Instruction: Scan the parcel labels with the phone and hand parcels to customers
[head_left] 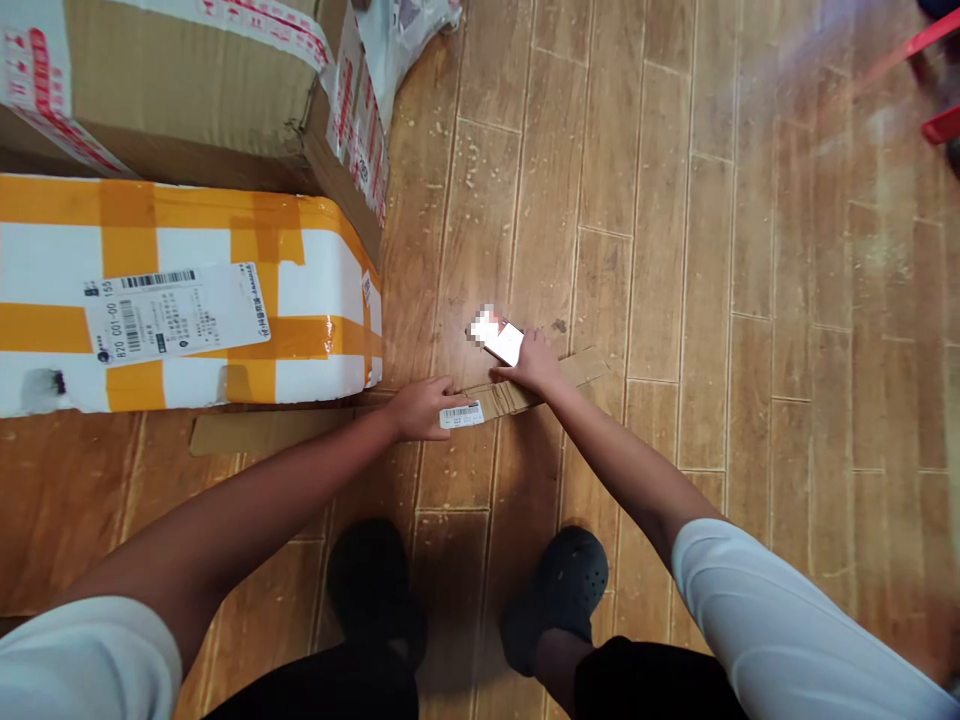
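Observation:
My left hand (421,409) is closed on the near-left end of a flat, narrow cardboard strip (499,400), beside a white barcode label (462,414) stuck to it. Just right of it, my right hand (537,362) grips a smartphone (510,345) with a bright screen; part of that screen is blurred out. The phone points away to the upper left, above the floor. The strip passes beneath my right hand, and its creased far end sticks out to the right. I cannot tell whether the right fingers also touch the strip.
A white foam box (45,260) wrapped in orange tape stands at left, with a large cardboard carton (187,90) behind it. Another cardboard piece (262,432) lies along the foam box's near edge. Dark clogs (570,575) are on the wooden floor (675,300); a red object (941,125) is far right.

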